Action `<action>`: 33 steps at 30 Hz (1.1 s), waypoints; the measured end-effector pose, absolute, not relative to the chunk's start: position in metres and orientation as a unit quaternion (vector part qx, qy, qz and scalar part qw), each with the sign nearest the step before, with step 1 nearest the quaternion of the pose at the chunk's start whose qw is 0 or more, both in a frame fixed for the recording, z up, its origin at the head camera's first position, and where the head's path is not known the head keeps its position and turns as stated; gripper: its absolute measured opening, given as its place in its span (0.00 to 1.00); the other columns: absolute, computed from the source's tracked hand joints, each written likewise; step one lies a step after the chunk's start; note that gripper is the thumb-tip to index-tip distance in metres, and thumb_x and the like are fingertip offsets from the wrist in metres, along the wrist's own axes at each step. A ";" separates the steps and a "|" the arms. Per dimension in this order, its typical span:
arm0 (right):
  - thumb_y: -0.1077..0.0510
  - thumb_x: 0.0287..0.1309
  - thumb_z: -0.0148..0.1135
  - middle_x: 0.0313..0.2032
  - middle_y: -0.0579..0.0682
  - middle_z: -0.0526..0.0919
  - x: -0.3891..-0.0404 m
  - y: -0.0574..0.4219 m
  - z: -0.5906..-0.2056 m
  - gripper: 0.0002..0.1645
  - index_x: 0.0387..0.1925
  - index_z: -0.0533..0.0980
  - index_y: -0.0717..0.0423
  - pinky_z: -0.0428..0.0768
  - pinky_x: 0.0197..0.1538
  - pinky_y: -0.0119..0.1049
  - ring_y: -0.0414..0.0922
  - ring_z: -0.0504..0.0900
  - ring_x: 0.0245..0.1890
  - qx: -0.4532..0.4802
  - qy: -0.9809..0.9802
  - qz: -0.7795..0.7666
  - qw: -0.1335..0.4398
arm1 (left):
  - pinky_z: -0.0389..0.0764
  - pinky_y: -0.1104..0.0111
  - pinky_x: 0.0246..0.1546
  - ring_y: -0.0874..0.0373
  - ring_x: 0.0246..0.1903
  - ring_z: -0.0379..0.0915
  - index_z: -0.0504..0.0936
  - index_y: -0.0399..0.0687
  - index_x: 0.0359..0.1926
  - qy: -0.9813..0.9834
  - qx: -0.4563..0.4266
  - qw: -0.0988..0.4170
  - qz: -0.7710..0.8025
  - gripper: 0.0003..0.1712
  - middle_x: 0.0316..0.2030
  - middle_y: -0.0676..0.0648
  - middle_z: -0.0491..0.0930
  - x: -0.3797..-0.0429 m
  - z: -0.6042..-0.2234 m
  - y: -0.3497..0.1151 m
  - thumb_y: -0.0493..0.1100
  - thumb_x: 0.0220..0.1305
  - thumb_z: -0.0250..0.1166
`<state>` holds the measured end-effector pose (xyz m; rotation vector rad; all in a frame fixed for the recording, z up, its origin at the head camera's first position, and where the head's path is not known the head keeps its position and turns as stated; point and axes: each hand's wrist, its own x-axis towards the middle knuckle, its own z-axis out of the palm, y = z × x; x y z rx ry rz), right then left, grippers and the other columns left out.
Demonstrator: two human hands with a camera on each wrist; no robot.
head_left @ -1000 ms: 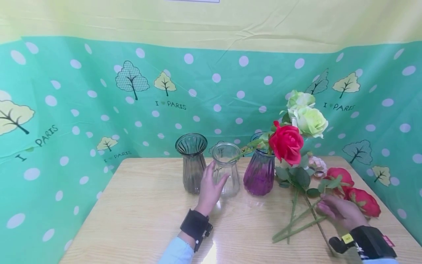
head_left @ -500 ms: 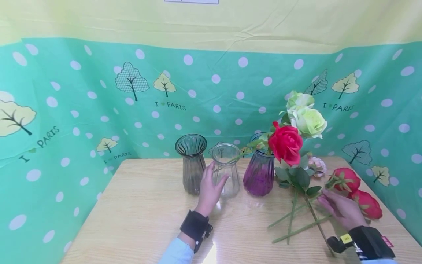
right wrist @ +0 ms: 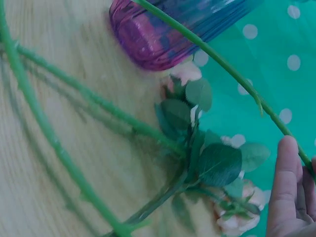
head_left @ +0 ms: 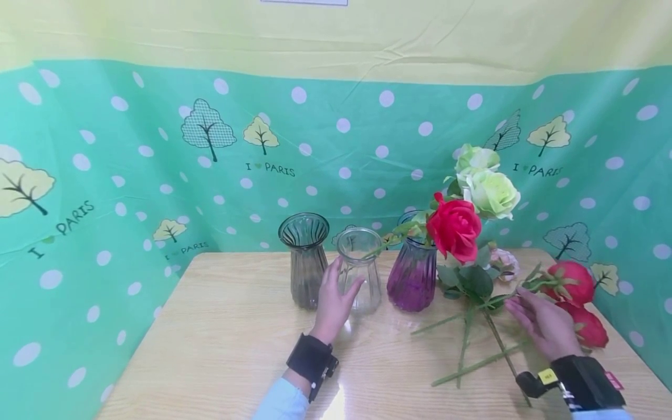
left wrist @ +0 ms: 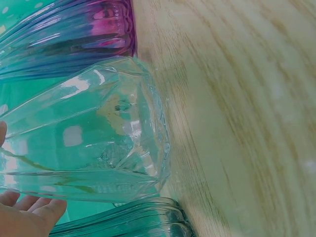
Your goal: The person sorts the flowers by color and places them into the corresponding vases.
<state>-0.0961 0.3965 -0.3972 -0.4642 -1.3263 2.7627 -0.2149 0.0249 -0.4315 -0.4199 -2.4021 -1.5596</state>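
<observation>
My left hand (head_left: 336, 300) holds the clear glass vase (head_left: 367, 286) around its side, fingers left and thumb in front. In the left wrist view the clear vase (left wrist: 94, 133) lies between thumb and fingers. Stems of a red rose (head_left: 455, 227) and two pale green roses (head_left: 492, 193) lean out of it to the right. With the fingers of my right hand (head_left: 546, 324) I pinch the stem of another red rose (head_left: 573, 283), raised slightly off the table. That green stem (right wrist: 222, 71) crosses the right wrist view. A further red rose (head_left: 589, 326) lies behind the right hand.
A grey glass vase (head_left: 307, 274) stands left of the clear one, a purple-blue vase (head_left: 412, 280) right of it. Pale pink roses (head_left: 505, 263) with dark leaves and crossing stems lie on the wooden table (head_left: 210, 350). A dotted green cloth (head_left: 157, 146) hangs behind.
The right hand has lifted the red rose a little, its bloom shifting right and its stem end moving up and left. My left hand has kept still on the clear vase.
</observation>
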 end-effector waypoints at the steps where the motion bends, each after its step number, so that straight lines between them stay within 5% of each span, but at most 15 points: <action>1: 0.61 0.65 0.52 0.33 0.50 0.84 -0.096 0.394 -0.395 0.11 0.36 0.82 0.53 0.83 0.47 0.29 0.42 0.85 0.38 -0.141 -0.420 0.896 0.032 | 0.68 0.50 0.63 0.45 0.63 0.64 0.58 0.44 0.68 -0.823 -0.144 0.123 -0.535 0.41 0.65 0.40 0.63 -0.215 -0.432 0.025 0.56 0.60 0.62; 13: 0.71 0.64 0.48 0.31 0.61 0.85 -0.098 0.353 -0.351 0.10 0.36 0.77 0.68 0.84 0.45 0.38 0.51 0.86 0.34 -0.020 -0.328 0.922 0.207 | 0.68 0.50 0.63 0.46 0.63 0.63 0.59 0.44 0.68 -0.824 -0.141 0.124 -0.534 0.41 0.65 0.40 0.64 -0.217 -0.429 0.025 0.55 0.59 0.63; 33: 0.74 0.56 0.56 0.27 0.65 0.83 -0.094 0.297 -0.315 0.02 0.32 0.74 0.74 0.85 0.36 0.41 0.55 0.85 0.28 -0.050 -0.265 0.890 0.369 | 0.69 0.50 0.62 0.45 0.62 0.65 0.60 0.44 0.67 -0.825 -0.140 0.126 -0.533 0.39 0.64 0.39 0.64 -0.215 -0.430 0.025 0.51 0.59 0.64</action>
